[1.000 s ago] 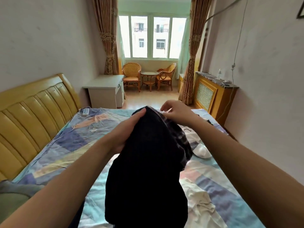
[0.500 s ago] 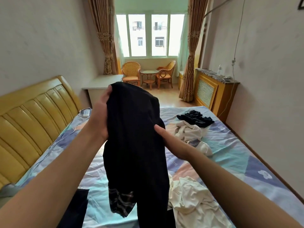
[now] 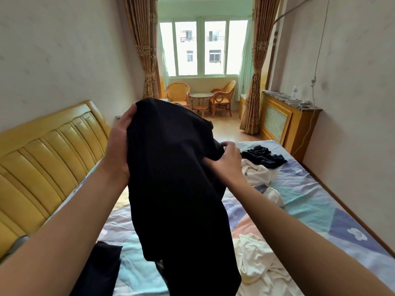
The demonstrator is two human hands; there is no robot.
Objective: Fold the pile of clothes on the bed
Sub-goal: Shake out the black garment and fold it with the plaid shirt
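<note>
A large black garment (image 3: 179,189) hangs in the air in front of me, above the bed (image 3: 316,206). My left hand (image 3: 119,146) grips its upper left edge, thumb on the near side. My right hand (image 3: 227,160) pinches a fold on its right side, lower than the left. On the patchwork sheet lie a white garment (image 3: 258,268) near me, another white one (image 3: 258,174) further off, and a small black one (image 3: 264,157) beyond it. A dark piece (image 3: 100,272) lies at the bed's near left.
The yellow padded headboard (image 3: 49,159) runs along the left. A wooden radiator cover (image 3: 284,120) with a bottle stands against the right wall. Wicker chairs (image 3: 178,94) and a small round table sit by the window at the far end.
My right hand has moved up along the garment's right side and now pinches a fold. The garment's checked lower part is no longer in sight. My left hand holds the top as before.
</note>
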